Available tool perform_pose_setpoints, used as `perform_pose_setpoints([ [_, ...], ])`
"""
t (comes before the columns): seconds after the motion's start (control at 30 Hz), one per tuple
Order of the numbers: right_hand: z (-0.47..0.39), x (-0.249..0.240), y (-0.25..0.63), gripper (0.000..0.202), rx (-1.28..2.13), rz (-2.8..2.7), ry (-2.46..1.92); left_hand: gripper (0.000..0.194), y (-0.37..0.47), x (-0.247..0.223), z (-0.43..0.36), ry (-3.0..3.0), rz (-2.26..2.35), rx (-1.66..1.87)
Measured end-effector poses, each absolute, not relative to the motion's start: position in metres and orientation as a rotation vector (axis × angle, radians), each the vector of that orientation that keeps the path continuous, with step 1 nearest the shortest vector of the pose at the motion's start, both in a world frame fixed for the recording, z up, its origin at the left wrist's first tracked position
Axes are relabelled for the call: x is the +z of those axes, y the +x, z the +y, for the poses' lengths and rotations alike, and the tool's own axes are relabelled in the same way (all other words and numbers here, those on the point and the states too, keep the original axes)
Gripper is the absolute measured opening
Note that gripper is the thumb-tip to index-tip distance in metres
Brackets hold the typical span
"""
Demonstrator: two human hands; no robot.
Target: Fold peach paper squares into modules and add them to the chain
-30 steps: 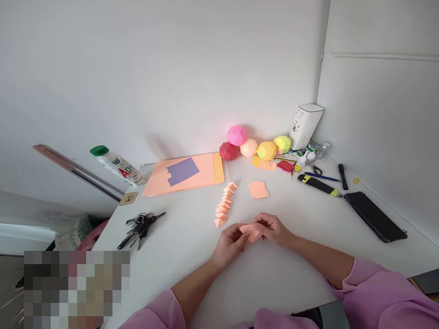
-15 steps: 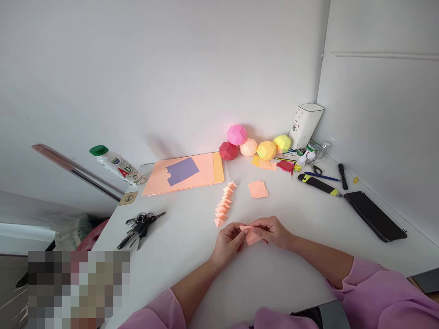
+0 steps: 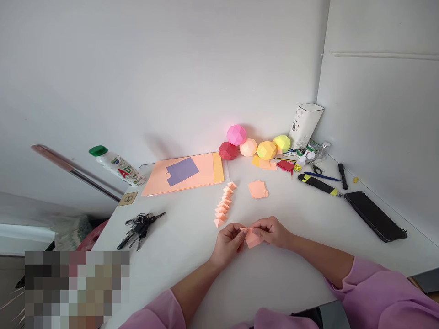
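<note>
Paper piece, small, peach (image 3: 253,241), apparently folded along its top; location: above the white table (image 3: 267,283), pinched by left hand (image 3: 227,243) and right hand (image 3: 275,233). Advised: edges matched first, crease pressed evenly.

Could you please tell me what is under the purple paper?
The purple paper lies on a peach sheet, which shows to either side. Whatever lies directly beneath is covered and cannot be seen.

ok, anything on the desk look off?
Minor only. The purple sheet lies askew on the peach paper, with a notch in its left edge, perhaps cut out. The peach squares are stacked unevenly. No spill visible.
</note>
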State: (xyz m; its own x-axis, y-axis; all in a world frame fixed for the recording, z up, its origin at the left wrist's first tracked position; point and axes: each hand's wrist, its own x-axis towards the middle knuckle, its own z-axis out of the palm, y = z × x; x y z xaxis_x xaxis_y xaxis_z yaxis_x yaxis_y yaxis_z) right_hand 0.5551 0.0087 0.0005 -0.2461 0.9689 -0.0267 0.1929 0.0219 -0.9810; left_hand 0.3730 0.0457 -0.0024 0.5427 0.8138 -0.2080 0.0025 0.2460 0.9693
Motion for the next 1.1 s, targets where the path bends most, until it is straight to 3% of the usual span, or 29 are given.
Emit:
perform_pose_setpoints([
  [1.1,0.0085,0.0018,0.5558,0.029,1.346,-1.52,-1.259,0.023,0.3699,-0.0052,0.0454,1.151,0.832,0.745],
])
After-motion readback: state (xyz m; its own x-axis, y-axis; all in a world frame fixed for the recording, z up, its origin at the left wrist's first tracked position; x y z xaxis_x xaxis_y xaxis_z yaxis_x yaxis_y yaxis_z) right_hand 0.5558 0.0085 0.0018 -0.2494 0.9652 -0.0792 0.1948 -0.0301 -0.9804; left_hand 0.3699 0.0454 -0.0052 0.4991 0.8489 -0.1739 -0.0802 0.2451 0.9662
